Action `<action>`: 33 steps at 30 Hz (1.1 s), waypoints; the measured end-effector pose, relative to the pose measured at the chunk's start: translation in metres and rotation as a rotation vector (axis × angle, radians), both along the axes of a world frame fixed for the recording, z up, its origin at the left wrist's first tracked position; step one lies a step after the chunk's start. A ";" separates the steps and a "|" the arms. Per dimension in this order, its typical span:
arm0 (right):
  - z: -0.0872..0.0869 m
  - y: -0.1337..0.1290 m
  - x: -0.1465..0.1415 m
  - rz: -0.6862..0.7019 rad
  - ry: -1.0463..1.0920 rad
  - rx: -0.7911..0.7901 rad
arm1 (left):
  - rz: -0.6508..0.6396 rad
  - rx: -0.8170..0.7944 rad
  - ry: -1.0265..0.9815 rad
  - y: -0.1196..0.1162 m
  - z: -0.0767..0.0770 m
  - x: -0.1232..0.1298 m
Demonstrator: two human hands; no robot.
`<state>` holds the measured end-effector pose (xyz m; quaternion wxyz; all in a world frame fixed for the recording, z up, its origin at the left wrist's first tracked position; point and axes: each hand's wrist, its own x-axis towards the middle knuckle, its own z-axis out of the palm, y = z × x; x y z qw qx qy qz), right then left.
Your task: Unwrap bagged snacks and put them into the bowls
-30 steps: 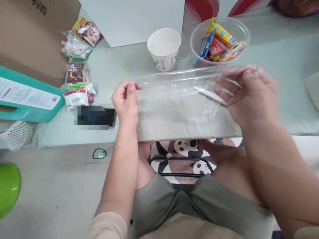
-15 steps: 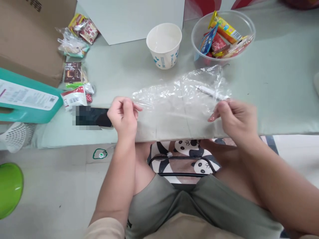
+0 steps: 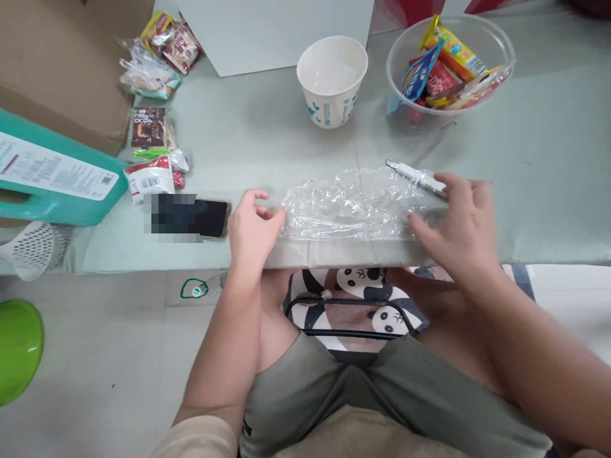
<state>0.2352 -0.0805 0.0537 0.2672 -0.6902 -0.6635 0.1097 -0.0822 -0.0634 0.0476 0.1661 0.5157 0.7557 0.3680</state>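
Observation:
A crumpled sheet of clear plastic film (image 3: 351, 207) lies flattened on the table near its front edge, between my hands. My left hand (image 3: 254, 226) is at the film's left end, fingers curled but apart, with the thumb against the edge. Over the right end is my right hand (image 3: 461, 222), its thumb and fingers spread wide with nothing gripped. A slim white utility knife (image 3: 417, 177) lies behind the film. Its right end passes under or beside my right fingers; I cannot tell whether they touch it.
A paper cup (image 3: 333, 83) and a clear tub (image 3: 394, 95) of wrapped snacks stand farther back. At left are a phone (image 3: 210, 217), several snack packets (image 3: 150, 178), a green jug (image 3: 62, 165) and a white perforated basket (image 3: 33, 251). A white panel (image 3: 277, 32) stands behind.
The film has come down from between my raised hands and now lies bunched on the table. My right hand has opened from its pinch. My left fingers have loosened too.

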 end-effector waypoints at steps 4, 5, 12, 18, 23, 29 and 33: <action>0.003 -0.009 -0.010 0.393 -0.063 0.376 | -0.267 0.464 0.185 -0.010 0.003 0.010; 0.002 -0.010 -0.013 0.529 -0.082 0.356 | -0.446 0.518 0.217 -0.013 0.005 0.015; -0.012 -0.007 -0.024 0.590 -0.175 0.121 | -0.902 0.050 0.457 -0.027 0.006 0.046; 0.000 -0.013 -0.026 0.487 -0.004 0.277 | -0.758 0.184 0.246 -0.021 0.002 0.061; 0.005 -0.008 -0.025 0.106 0.561 0.503 | -0.491 -0.035 -0.656 -0.011 0.008 0.056; -0.004 0.000 -0.025 0.373 1.088 -0.241 | -0.297 -0.351 -1.030 -0.006 0.000 0.062; -0.012 -0.008 -0.037 0.552 1.022 -0.467 | -0.324 -0.252 -0.719 -0.008 -0.008 0.072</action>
